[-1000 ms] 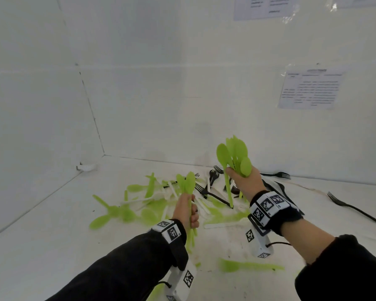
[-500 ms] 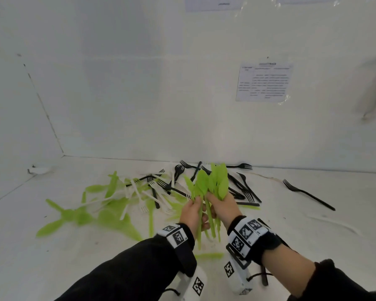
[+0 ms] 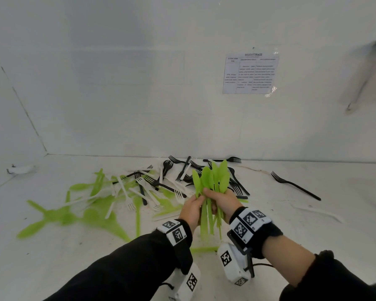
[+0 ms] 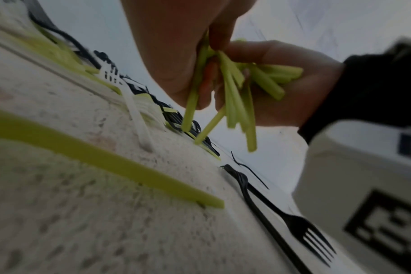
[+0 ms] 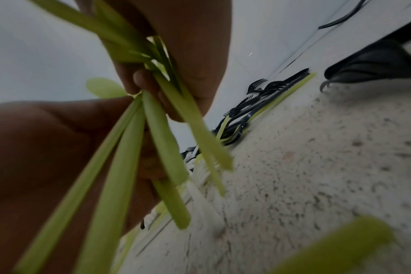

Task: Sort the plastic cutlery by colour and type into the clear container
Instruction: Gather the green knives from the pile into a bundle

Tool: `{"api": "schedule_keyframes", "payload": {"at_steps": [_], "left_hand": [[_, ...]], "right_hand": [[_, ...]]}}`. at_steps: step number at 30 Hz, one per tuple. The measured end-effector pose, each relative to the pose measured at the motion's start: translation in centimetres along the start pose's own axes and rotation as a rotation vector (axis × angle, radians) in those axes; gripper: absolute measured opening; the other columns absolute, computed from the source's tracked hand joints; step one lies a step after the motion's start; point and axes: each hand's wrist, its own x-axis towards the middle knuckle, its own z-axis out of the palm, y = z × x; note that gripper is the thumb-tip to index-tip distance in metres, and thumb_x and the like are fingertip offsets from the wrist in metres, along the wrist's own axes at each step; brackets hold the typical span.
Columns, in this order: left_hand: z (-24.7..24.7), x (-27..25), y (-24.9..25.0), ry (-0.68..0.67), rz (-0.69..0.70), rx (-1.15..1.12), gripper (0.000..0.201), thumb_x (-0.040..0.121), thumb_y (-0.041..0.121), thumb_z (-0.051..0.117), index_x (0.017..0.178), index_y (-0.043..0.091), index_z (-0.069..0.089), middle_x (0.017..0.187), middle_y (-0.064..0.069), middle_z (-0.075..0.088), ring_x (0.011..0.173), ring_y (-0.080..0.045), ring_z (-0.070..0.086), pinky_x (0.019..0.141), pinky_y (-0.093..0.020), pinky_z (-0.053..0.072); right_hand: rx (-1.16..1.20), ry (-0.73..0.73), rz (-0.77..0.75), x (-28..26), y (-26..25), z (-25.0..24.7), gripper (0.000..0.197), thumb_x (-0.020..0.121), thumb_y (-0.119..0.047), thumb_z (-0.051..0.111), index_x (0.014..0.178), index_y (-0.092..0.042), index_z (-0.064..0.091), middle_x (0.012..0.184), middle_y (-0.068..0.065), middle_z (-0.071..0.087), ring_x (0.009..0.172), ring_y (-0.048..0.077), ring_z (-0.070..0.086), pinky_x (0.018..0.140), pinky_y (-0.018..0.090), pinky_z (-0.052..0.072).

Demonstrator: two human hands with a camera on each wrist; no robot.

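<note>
Left hand [image 3: 192, 210]: clasps bright green plastic spoons [image 3: 213, 181] at centre frame, merging bundles.
Right hand [image 3: 223, 203]: grips same handles, squaring them.
Upper-centre pile: black plastic forks [image 3: 182, 170], unsorted.

A bunch of lime-green plastic spoons [image 3: 213, 183] stands upright, bowls up, above scattered green, white and black cutlery [image 3: 143, 187].

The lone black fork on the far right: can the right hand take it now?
Probably not yet. The path to the black fork looks free, but the right hand grips the green spoons together with the left hand.
</note>
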Motion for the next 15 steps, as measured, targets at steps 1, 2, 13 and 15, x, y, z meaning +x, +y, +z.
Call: {"api": "schedule_keyframes", "payload": {"at_steps": [1,2,13,15], "left_hand": [[-0.1,0.1,0.1,-0.009,-0.002,-0.013,0.026,0.099,0.007,0.035,0.084,0.005,0.056,0.051,-0.004,0.059,0.041,-0.013,0.055,0.042,-0.019,0.044],[-0.3,0.3,0.1,-0.007,0.0,-0.005,0.027,0.099,0.006,0.035,0.084,0.005,0.057,0.05,-0.003,0.059,0.039,-0.012,0.055,0.04,-0.017,0.042],[-1.2,1.1,0.0,0.14,-0.011,0.088,0.031,0.097,0.021,0.029,0.1,0.013,0.059,0.067,0.002,0.037,0.051,-0.01,0.03,0.048,-0.025,0.026],[-1.4,1.2,-0.2,0.192,0.018,0.096,0.03,0.098,0.017,0.033,0.102,0.015,0.062,0.069,0.002,0.039,0.054,-0.011,0.035,0.051,-0.026,0.032]], "right_hand": [[0.002,-0.007,-0.004,0.1,0.0,0.0,0.02,0.088,-0.012,0.061,0.069,-0.01,0.058,0.035,-0.004,0.043,0.032,0.012,0.037,0.039,0.022,0.034],[0.003,-0.013,-0.011,0.1,0.0,0.0,0.018,0.089,-0.011,0.061,0.07,-0.01,0.058,0.036,-0.005,0.044,0.033,0.012,0.038,0.039,0.022,0.034],[-0.098,0.032,-0.16,0.3,0.0,-0.6,0.014,0.09,-0.011,0.059,0.076,-0.012,0.059,0.045,0.0,0.041,0.04,0.015,0.036,0.043,0.025,0.033],[-0.091,0.039,-0.178,0.3,0.0,-0.8,0.014,0.09,-0.011,0.06,0.076,-0.013,0.058,0.048,0.001,0.041,0.041,0.015,0.036,0.044,0.025,0.033]]}}
